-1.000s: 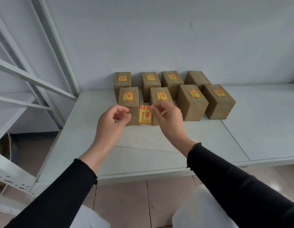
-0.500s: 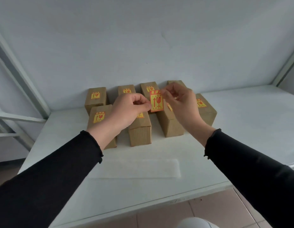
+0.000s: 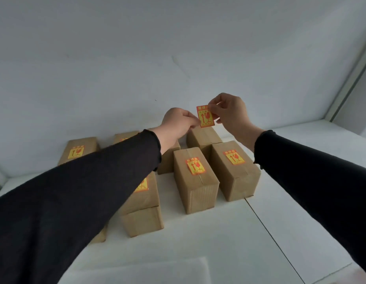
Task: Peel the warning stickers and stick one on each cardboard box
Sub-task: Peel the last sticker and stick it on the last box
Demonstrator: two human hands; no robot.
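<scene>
Both hands pinch one red and yellow warning sticker (image 3: 205,116), held upright in the air. My left hand (image 3: 178,125) grips its lower left edge and my right hand (image 3: 229,113) grips its upper right corner. Right below the sticker stands a plain cardboard box (image 3: 204,137) in the back row, its visible top bare. Several other brown boxes carry stickers on top, such as the middle front box (image 3: 195,179) and the right front box (image 3: 235,169). My left sleeve hides parts of the left boxes.
The boxes stand on a white shelf surface (image 3: 219,242) against a pale wall. A translucent empty backing sheet (image 3: 137,271) lies near the front edge. A seam (image 3: 280,234) runs across the shelf to the right. A metal upright (image 3: 350,78) rises at the far right.
Both hands have carried the sticker up and back, from in front of the front row to above the rear right box. The view has come closer to the boxes.
</scene>
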